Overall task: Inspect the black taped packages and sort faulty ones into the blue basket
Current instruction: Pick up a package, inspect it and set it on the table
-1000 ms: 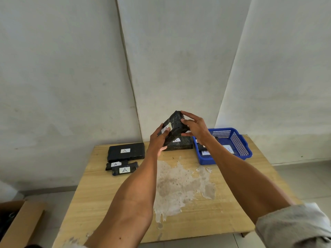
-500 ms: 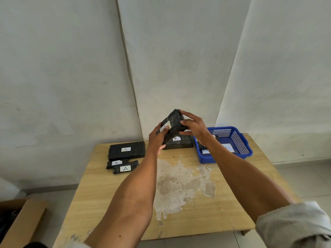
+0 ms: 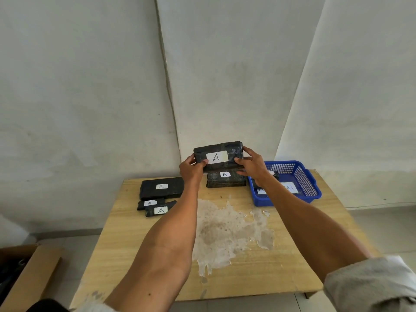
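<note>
Sleeve (image 3: 369, 287): grey, rolled up on the right forearm, much nearer the camera than the blue basket (image 3: 308, 185).
Cardboard box (image 3: 31, 278): on the floor, far left of the basket and nearer than it.
Table (image 3: 135, 255): light wood; the basket sits at its far right corner.
Stain (image 3: 225, 233): a pale patch on the tabletop, left of the basket and nearer.
Front small package (image 3: 160, 210): black with a white "A" label, well left of the basket, touching the back small package (image 3: 149, 202), which is also marked "A".
Flat package (image 3: 162, 188): wide, black, marked "A", well left of the basket.
In the basket: a paper sheet (image 3: 291, 188) with letters partly covered by the right forearm, and a dark package (image 3: 275, 176), mostly hidden.
Thick package (image 3: 226, 180): lies on the table just left of the basket, "A" label up.
Held package (image 3: 218, 156): black, taped, lifted clear of the table, above the thick package and up-left of the basket, level, "A" label facing the camera.
Left hand (image 3: 191, 170): grasps the held package's left end, thumb on the front beside the label.
Right hand (image 3: 251, 166): grasps its right end, thumb on the front, fingers curled over the end.
Wall (image 3: 225, 75): pale, behind the basket.
</note>
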Demonstrator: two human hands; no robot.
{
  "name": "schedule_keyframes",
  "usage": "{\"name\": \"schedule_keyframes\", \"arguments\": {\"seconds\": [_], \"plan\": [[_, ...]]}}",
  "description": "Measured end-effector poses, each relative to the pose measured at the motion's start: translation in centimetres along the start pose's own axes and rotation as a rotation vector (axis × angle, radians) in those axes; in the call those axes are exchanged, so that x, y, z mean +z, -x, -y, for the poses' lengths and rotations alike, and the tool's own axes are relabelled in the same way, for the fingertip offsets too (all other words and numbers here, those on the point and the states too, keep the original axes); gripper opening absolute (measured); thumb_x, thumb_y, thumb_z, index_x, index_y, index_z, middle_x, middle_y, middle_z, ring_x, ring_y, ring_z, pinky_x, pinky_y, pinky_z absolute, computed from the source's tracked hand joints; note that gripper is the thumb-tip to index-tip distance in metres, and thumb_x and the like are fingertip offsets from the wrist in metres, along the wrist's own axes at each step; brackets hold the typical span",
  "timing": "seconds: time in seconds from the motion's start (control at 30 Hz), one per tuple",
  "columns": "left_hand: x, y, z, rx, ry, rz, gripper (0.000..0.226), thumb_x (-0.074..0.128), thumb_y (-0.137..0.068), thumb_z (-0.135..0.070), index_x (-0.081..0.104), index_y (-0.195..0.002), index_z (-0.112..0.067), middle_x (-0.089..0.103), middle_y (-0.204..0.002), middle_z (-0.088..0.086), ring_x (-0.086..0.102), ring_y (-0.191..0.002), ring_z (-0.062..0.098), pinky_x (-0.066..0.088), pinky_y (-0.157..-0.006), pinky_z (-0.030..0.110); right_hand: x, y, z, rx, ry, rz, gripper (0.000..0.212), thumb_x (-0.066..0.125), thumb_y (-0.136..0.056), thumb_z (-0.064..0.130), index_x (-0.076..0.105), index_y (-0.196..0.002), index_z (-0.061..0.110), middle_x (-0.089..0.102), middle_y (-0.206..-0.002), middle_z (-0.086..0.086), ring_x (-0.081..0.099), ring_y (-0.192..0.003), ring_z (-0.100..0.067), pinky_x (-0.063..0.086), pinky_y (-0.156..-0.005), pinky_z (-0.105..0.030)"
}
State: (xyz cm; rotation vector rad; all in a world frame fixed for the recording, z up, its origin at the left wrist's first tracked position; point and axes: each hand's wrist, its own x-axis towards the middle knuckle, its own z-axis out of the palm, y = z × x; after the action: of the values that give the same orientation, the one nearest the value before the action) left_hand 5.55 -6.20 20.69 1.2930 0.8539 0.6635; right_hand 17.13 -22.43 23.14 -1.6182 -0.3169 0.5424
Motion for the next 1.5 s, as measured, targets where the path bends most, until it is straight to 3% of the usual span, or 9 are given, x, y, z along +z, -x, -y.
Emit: {"name": "schedule_keyframes", "arguments": {"seconds": [0.13, 0.2, 0.33, 0.67, 0.8, 1.0, 1.13, 1.3, 1.5], "plan": [[-0.1, -0.1, 0.0, 0.034, -0.009, -0.016, 0.055, 0.084, -0.075, -0.013, 0.068, -0.127, -0.014, 0.073, -0.111, 0.004, 0.070, -0.097, 0.020, 0.059, -0.091, 0.041, 0.3, -0.1, -0.5, 0.036, -0.001, -0.014, 0.065, 0.067, -0.093, 0.005, 0.042, -0.150, 0.024, 0.072, -0.106, -0.011, 0.072, -0.096, -0.024, 0.062, -0.069, -0.031], [-0.3, -0.3, 0.2, 0.030, -0.009, -0.012, 0.059, 0.085, -0.075, -0.015, 0.065, -0.131, -0.015, 0.071, -0.116, 0.007, 0.070, -0.101, 0.022, 0.058, -0.092, 0.041, 0.2, -0.4, -0.9, 0.032, 0.004, -0.012, 0.067, 0.071, -0.090, 0.007, 0.043, -0.149, 0.022, 0.073, -0.108, -0.013, 0.072, -0.099, -0.026, 0.062, -0.078, -0.036], [-0.5, -0.2, 0.4, 0.032, 0.020, 0.020, 0.057, 0.083, -0.076, -0.012, 0.066, -0.129, -0.015, 0.076, -0.104, 0.006, 0.072, -0.095, 0.020, 0.059, -0.090, 0.039, 0.2, -0.9, -1.7, 0.027, -0.012, -0.020, 0.072, 0.076, -0.086, 0.006, 0.044, -0.149, 0.021, 0.072, -0.111, -0.017, 0.072, -0.100, -0.031, 0.060, -0.089, -0.047], [-1.4, -0.9, 0.6, -0.009, 0.029, 0.068, 0.060, 0.083, -0.075, -0.009, 0.064, -0.132, -0.015, 0.076, -0.101, 0.007, 0.073, -0.094, 0.022, 0.059, -0.090, 0.043, 1.0, -1.2, -2.5, 0.054, -0.015, -0.096, 0.069, 0.080, -0.084, 0.010, 0.050, -0.145, 0.019, 0.072, -0.105, -0.016, 0.072, -0.097, -0.030, 0.061, -0.086, -0.044], [-2.2, -0.9, 0.5, -0.051, 0.083, 0.110, 0.058, 0.078, -0.081, 0.000, 0.060, -0.135, -0.009, 0.073, -0.094, 0.005, 0.070, -0.085, 0.014, 0.060, -0.075, 0.031, 1.3, -1.0, -3.1, -0.007, 0.064, -0.132, 0.065, 0.077, -0.087, 0.014, 0.050, -0.145, 0.018, 0.073, -0.105, -0.014, 0.073, -0.096, -0.028, 0.061, -0.085, -0.042], [-2.8, -1.5, 1.4, -0.067, 0.050, 0.116, 0.052, 0.079, -0.081, 0.001, 0.063, -0.130, -0.003, 0.071, -0.115, 0.016, 0.069, -0.092, 0.023, 0.060, -0.068, 0.028, 1.9, -1.0, -4.8, -0.054, 0.285, -0.258, 0.059, 0.081, -0.083, 0.031, 0.059, -0.137, 0.021, 0.070, -0.104, -0.003, 0.072, -0.095, -0.022, 0.060, -0.088, -0.044], [-2.5, -2.1, 3.3, -0.122, -0.027, 0.116, 0.049, 0.078, -0.082, -0.002, 0.062, -0.129, 0.000, 0.068, -0.120, 0.016, 0.066, -0.093, 0.023, 0.060, -0.076, 0.033, 2.6, -0.1, -6.2, -0.049, 0.447, -0.309, 0.059, 0.081, -0.084, 0.029, 0.059, -0.136, 0.014, 0.070, -0.107, -0.006, 0.068, -0.101, -0.024, 0.056, -0.094, -0.047], [-1.8, -3.2, 7.4, -0.204, -0.235, 0.154, 0.044, 0.075, -0.085, -0.004, 0.065, -0.128, -0.006, 0.068, -0.121, 0.007, 0.065, -0.103, 0.024, 0.058, -0.093, 0.039, 2.6, 0.1, -9.1, -0.007, 0.636, -0.231, 0.083, 0.083, -0.080, 0.024, 0.041, -0.151, 0.017, 0.069, -0.123, -0.008, 0.065, -0.112, -0.028, 0.050, -0.097, -0.041], [0.2, -5.3, 11.5, -0.224, -0.526, 0.204, 0.054, 0.076, -0.086, -0.011, 0.059, -0.137, -0.014, 0.067, -0.129, 0.007, 0.063, -0.114, 0.024, 0.052, -0.099, 0.034, 2.3, -3.0, -13.0, 0.108, 0.708, -0.133, 0.075, 0.081, -0.083, 0.021, 0.043, -0.148, 0.018, 0.067, -0.125, -0.008, 0.064, -0.111, -0.026, 0.053, -0.090, -0.034]]}}
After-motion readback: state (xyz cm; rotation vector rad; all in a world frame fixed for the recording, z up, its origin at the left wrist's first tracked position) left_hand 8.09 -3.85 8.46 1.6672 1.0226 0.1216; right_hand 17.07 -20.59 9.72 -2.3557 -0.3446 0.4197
